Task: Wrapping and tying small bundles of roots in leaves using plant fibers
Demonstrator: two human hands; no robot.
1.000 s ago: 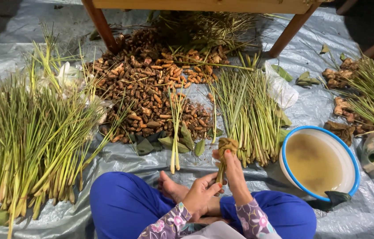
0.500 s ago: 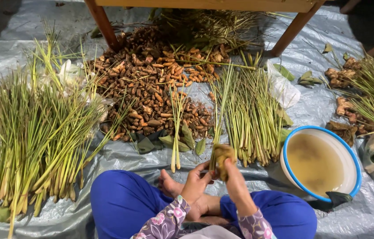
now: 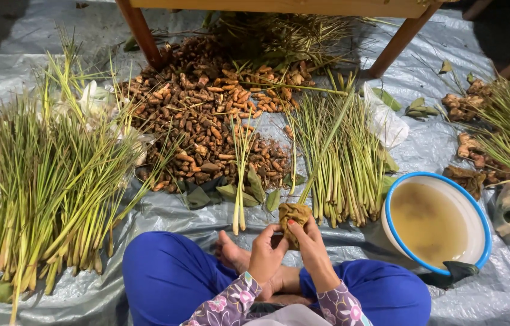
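Gripping a lemongrass stalk (image 3: pixel 321 154) at its cloth-wrapped base (image 3: pixel 295 216).
Right hand (image 3: pixel 310 242) clenches it; left hand (image 3: pixel 269 252) pinches alongside, basin (image 3: pixel 469 206) right.

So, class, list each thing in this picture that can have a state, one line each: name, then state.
Left hand: fingers on the bundle.
Right hand: gripping the bundle.
Bundle: leaf-wrapped, held up, a stalk sticking out.
Basin: upright, holding cloudy brown water.
Lemongrass stalks: lying in loose heaps on the tarp.
Brown roots: heaped in a pile.
Tarp: spread out, wrinkled.
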